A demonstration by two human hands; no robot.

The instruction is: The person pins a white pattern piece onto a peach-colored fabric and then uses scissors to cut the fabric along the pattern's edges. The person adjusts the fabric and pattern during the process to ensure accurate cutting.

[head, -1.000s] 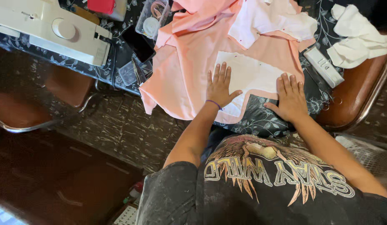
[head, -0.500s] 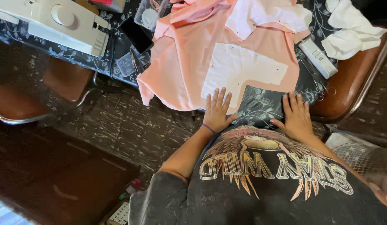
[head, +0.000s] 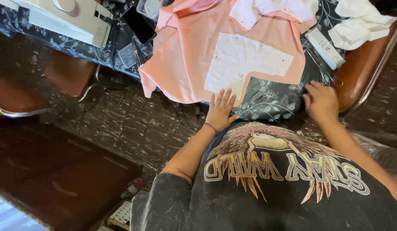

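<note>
The pink cloth lies spread on the table with the flowery cover, and a white paper shape is pinned on top. I see my left hand flat on its near edge, fingers spread. My right hand curls at the table edge; I cannot tell if it pinches anything. The cloth hangs over the side, so I think a small tug could slide it down and bend the paper. The scissors sit close too.

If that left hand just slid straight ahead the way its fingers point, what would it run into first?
The left hand lies flat with its fingers pointing up the table. The fingertips already seem to touch the edge of the pink fabric, and next, it would likely meet the white pattern piece pinned on it.
</note>
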